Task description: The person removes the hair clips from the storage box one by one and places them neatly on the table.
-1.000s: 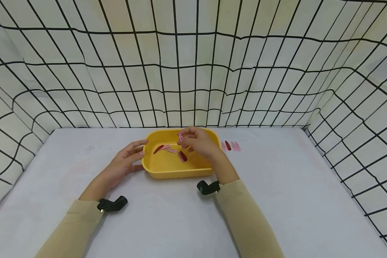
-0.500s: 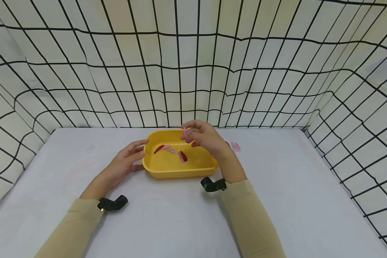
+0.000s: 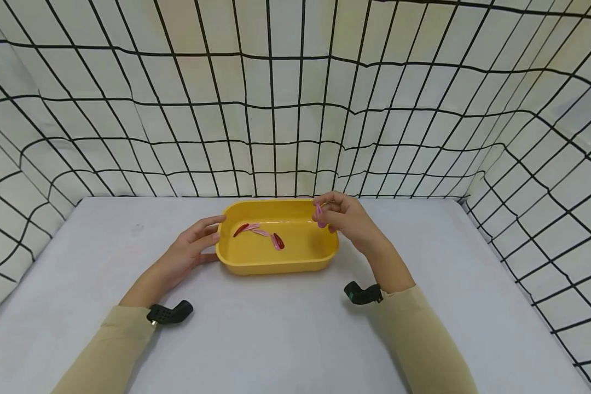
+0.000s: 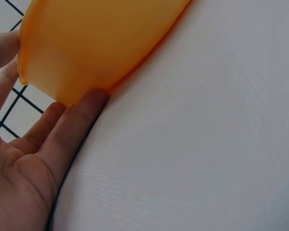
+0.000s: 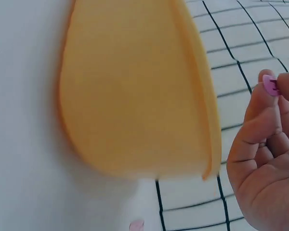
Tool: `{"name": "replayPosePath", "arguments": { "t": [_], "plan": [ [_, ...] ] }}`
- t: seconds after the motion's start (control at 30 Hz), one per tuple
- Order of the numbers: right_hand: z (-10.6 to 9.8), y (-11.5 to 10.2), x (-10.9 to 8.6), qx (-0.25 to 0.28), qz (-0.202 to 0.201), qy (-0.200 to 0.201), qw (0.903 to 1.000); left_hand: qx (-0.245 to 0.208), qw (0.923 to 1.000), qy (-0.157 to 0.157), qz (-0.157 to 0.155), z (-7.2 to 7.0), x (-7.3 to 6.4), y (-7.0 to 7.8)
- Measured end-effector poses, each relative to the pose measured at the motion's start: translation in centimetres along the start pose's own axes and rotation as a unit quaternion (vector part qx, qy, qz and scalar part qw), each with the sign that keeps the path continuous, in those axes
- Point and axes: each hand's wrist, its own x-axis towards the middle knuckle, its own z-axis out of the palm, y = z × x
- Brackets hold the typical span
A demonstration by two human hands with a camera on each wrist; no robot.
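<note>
My right hand point(image 3: 347, 219) pinches a pink hair clip point(image 3: 319, 213) between thumb and fingertips, above the right end of the yellow tray point(image 3: 276, 268). The right wrist view shows one end of the clip point(image 5: 269, 85) poking out of the pinch. At the tray's left end, my left hand point(image 3: 192, 243) rests its fairly straight fingers against the outer wall, also seen on the tray wall point(image 4: 101, 48) in the left wrist view. Inside the tray lie a red hair clip point(image 3: 240, 230), a dark red one point(image 3: 278, 241) and several pink clips point(image 3: 261, 232).
The tray stands on a white-covered table point(image 3: 256, 328). A black wire grid point(image 3: 285, 109) over white sheeting rises behind and at the sides. One pink clip point(image 5: 136, 224) shows on the table in the right wrist view. The right hand hides the spot beside the tray.
My right hand has moved right with the pink clip, from over the tray's middle to its right end. It now covers the clips seen earlier beside the tray. My left hand stays put.
</note>
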Motion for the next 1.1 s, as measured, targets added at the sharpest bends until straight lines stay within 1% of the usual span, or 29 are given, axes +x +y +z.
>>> {"name": "replayPosePath", "arguments": {
  "t": [0.13, 0.3, 0.5, 0.63, 0.73, 0.87, 1.1],
  "plan": [
    [-1.2, 0.6, -0.3, 0.012, -0.017, 0.016, 0.9997, 0.006, 0.9999, 0.006, -0.005, 0.0, -0.1, -0.1],
    [-1.6, 0.1, -0.4, 0.039, -0.023, 0.03, 0.9985, 0.013, 0.9998, 0.015, -0.009, 0.0, -0.2, 0.2],
    [-2.0, 0.1, -0.6, 0.066, -0.02, 0.03, 0.9972, 0.009, 0.9998, 0.011, -0.011, 0.1, 0.0, 0.3],
    [-2.1, 0.2, -0.6, 0.07, -0.015, 0.028, 0.9971, 0.007, 0.9999, 0.009, -0.013, 0.1, 0.0, 0.0],
    [-2.2, 0.2, -0.7, 0.063, -0.012, 0.029, 0.9975, 0.008, 0.9998, 0.01, -0.014, 0.1, 0.0, 0.1],
    [-2.5, 0.3, -0.7, 0.05, -0.009, 0.036, 0.9981, 0.01, 0.9998, 0.013, -0.014, 0.1, 0.0, 0.2],
    [-3.2, 0.4, -0.8, 0.05, -0.011, 0.044, 0.9977, 0.007, 0.9997, 0.013, -0.018, 0.2, 0.0, 0.2]
  ]
}}
